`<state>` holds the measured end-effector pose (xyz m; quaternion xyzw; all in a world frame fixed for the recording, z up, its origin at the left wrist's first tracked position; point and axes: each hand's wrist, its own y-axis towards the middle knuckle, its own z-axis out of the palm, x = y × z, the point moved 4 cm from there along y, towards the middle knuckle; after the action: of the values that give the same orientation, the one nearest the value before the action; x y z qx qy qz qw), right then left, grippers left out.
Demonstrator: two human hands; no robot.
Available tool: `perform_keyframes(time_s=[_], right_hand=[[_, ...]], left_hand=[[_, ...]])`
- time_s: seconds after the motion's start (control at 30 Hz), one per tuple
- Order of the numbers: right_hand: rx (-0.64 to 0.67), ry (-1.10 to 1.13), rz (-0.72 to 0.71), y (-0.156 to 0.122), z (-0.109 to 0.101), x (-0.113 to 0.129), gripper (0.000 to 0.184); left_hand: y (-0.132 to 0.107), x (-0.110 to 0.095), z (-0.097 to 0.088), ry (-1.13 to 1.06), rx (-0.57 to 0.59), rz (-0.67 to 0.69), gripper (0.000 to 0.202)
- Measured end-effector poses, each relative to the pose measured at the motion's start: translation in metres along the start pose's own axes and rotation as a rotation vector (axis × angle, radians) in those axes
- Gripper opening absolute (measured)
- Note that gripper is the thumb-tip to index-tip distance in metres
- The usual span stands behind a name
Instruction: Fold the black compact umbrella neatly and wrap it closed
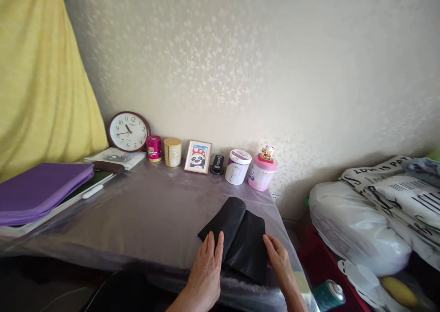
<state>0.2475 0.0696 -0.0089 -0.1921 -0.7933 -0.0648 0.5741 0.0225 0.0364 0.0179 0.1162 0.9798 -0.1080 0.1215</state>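
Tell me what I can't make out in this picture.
All in the head view:
Underside of the black folded sheet: hidden by its upper layers.
Palm of the left hand: hidden by the hand's back.
Left end of the purple folder: cut off by the picture's left edge.
Fine print on the white tub: too small.

Far left, the wall clock (128,133) has regular 1-to-12 numerals, easy enough to read. Over on the right, the black-on-white printed fabric (366,183) says "LOVE IS PAT" before it gets cut off. Magenta can (154,149) and pink tub (261,177) have labels too, but the print's too tiny for me.
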Motion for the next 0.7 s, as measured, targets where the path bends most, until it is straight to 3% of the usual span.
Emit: perform_keyframes(time_s=[0.3,0.5,0.7], right_hand=[[0.116,0.155,-0.099,-0.005,0.019,0.020,0.044],[0.115,0.202,-0.198,0.004,0.030,0.049,0.040],[0.124,0.217,-0.295,0.015,0.057,0.081,0.046]], left_hand=[[0.001,-0.002,-0.002,0.053,0.024,-0.008,0.091],[0.002,-0.001,0.002,0.076,0.010,0.001,0.092],[0.005,0.000,0.009,0.062,-0.027,0.005,0.092]])
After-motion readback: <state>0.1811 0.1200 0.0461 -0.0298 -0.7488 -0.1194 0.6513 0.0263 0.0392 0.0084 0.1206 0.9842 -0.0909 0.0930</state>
